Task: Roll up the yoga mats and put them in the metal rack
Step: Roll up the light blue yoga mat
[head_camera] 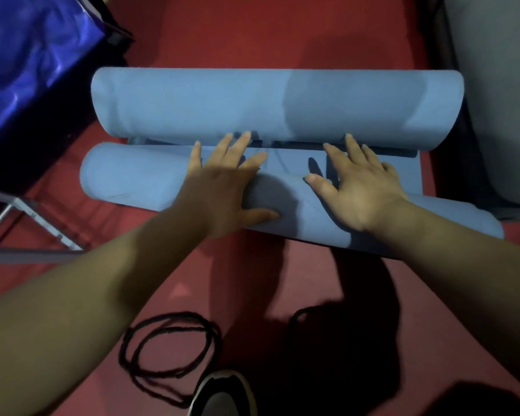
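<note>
Two light-blue rolls lie across the red floor. The far, thicker rolled mat runs left to right. The near roll lies just before it, with a short flat strip of mat between the two. My left hand presses flat on top of the near roll, fingers spread and reaching toward the gap. My right hand lies flat on the same roll a little to the right, fingers also spread. Neither hand grips anything. A metal frame shows at the left edge.
A shiny blue sheet covers something at the upper left. A grey padded object stands at the right. A coiled black cord lies on the red floor near me, beside a shoe.
</note>
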### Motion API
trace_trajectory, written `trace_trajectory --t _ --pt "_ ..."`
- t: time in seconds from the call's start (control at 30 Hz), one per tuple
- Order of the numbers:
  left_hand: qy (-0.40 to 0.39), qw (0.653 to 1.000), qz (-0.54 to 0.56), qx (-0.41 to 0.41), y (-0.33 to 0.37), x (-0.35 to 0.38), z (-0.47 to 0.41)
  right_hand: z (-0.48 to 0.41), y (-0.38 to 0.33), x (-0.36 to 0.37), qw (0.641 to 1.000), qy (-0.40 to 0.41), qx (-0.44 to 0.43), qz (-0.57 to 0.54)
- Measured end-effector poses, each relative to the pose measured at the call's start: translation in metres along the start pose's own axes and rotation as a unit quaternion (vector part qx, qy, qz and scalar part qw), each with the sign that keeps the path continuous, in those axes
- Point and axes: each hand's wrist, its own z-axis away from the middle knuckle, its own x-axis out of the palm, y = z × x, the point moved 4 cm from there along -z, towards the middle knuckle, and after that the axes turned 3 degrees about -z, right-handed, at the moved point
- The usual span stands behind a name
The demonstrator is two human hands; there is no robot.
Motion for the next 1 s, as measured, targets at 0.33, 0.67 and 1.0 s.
trace_trajectory --t 0.33,0.67,1.0 --pt "-0.063 0.994 -0.044 0.076 0.001 -0.004 -0.008 -0.001 -0.001 -0.003 1.0 -0.019 0.001 0.0" --pt "-0.15 0.986 0.018 0.072 0.011 -0.009 0.013 0.022 0.0 0.004 0.998 -0.064 0.012 -0.02" --pt "-0.214 0.974 0.057 0.052 0.031 0.007 0.057 0.071 -0.013 0.025 0.999 -0.036 -0.009 -0.026"
